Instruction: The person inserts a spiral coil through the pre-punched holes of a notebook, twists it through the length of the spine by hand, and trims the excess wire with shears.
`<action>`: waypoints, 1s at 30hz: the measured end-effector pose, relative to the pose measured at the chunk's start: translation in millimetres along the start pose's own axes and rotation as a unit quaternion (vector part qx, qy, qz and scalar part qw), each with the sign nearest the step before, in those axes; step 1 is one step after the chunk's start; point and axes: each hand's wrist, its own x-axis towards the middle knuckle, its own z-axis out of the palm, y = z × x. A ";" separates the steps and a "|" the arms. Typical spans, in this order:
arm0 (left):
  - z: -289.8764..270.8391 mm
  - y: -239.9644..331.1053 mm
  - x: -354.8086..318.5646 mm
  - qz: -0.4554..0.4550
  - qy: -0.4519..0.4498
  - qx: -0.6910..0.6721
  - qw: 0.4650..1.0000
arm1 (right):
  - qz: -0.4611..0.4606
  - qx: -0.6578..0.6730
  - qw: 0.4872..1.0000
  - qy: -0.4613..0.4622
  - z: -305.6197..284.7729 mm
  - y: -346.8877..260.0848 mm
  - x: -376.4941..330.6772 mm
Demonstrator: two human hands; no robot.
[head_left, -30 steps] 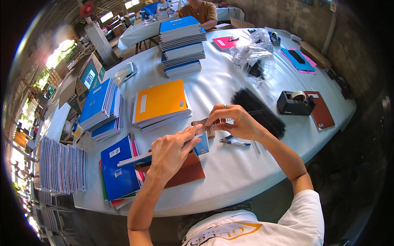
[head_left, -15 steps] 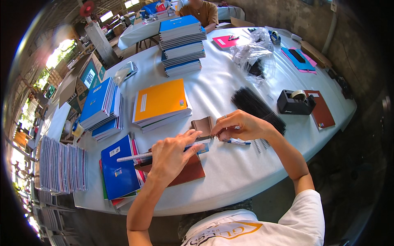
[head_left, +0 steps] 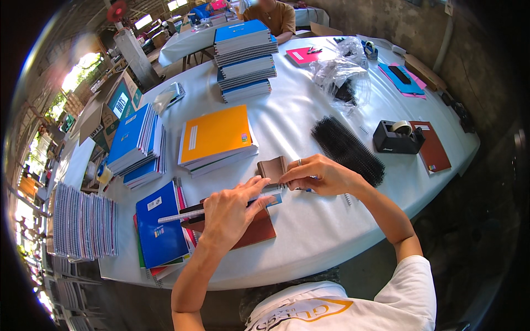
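Note:
My left hand (head_left: 227,212) is closed over a thin notebook (head_left: 178,217) seen edge-on, with its white page edge sticking out on the left. A bit of blue cover shows past my thumb. My right hand (head_left: 321,175), with a ring on one finger, pinches at the notebook's right end; what lies between its fingertips is hidden. Just beyond both hands stands a brown curved block (head_left: 272,167). Beneath my left hand lies a brown notebook (head_left: 259,233) on the white-covered table. A pen, partly hidden, lies by my right hand.
Left of me are a blue notebook (head_left: 161,223) on a pile, stacked blue notebooks (head_left: 132,138) and an orange notebook (head_left: 216,132). A tall stack (head_left: 243,36) stands far off. To the right are black spiral coils (head_left: 348,149) and a tape dispenser (head_left: 398,138). Another person (head_left: 276,19) sits opposite.
My right hand has shifted slightly left and lower, its fingers now closer together at the notebook's end. The left hand stays on the notebook, which has tilted slightly.

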 end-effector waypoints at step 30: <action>6.9 -5.7 8.1 0.024 -0.007 0.066 0.997 | 0.042 0.009 0.999 0.033 -0.9 -9.1 18.0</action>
